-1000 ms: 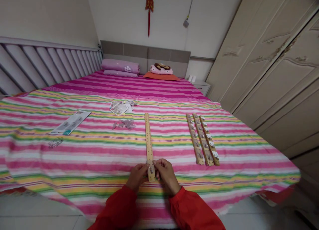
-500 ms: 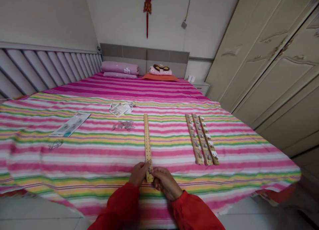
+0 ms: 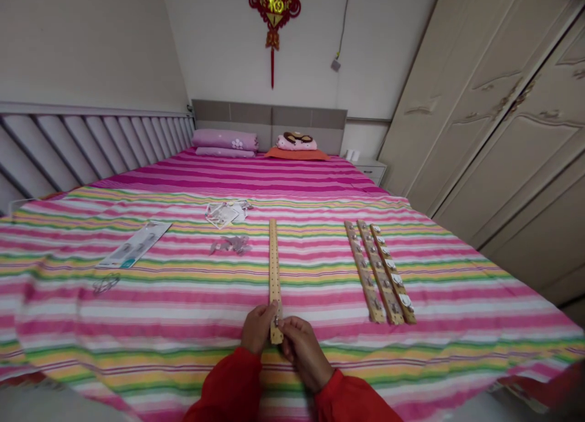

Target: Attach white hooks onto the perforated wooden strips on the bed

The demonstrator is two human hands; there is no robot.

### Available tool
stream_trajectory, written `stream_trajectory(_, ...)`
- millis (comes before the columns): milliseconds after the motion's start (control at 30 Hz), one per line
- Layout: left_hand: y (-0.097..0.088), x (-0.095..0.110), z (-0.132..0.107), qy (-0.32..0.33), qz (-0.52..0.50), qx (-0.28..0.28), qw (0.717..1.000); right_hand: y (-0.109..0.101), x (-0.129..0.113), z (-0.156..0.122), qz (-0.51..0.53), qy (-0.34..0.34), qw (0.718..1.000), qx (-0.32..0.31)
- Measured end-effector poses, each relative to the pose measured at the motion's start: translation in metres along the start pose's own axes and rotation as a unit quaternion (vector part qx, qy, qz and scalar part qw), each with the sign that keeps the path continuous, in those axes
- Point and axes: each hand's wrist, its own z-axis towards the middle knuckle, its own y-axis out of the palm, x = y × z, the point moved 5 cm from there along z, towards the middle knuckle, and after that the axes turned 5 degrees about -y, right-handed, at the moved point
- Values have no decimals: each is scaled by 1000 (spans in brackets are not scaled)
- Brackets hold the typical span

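A narrow light-wood strip (image 3: 273,257) with rows of small holes lies lengthwise on the striped cloth in front of me. My left hand (image 3: 256,329) is closed on its near end from the left, thumb pressed on the top face. From the right, my right hand (image 3: 305,350) pinches a small metal hook (image 3: 276,320) against the strip, close to its near end. Part of the hook is covered by my fingertips, so I cannot tell whether it is fixed to the wood.
Three wooden strips with hooks (image 3: 382,276) lie to the right. Loose grey hook pieces (image 3: 232,245), a heap of packaging (image 3: 228,212), a long blister card (image 3: 136,245) and tangled wire-like rings (image 3: 106,282) lie to the left. The striped cloth (image 3: 183,324) covers the bed.
My view has tipped up a little, so everything sits lower in the picture. Both hands stay at the strip's near end, with the fingers shifted only slightly around the hook.
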Motion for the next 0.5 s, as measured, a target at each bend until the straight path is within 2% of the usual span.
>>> stream_trajectory(100,-8,0,0,14,57,-37,998,-1,5,4,-7,-5,1000,17)
stream_trajectory(167,-19,3,0,12,84,-39,996,-2,7,5,-14,-10,999,32)
stream_trajectory(233,-35,14,2,32,90,-9,995,-3,9,6,-19,-12,999,44)
stream_trajectory(333,-60,45,12,133,105,57,984,-2,11,8,-25,-5,998,52)
stream_trajectory(400,-74,66,25,199,114,102,968,-3,12,8,-30,4,998,48)
stream_trajectory(500,-91,85,54,231,115,171,951,-6,13,7,-33,11,999,39)
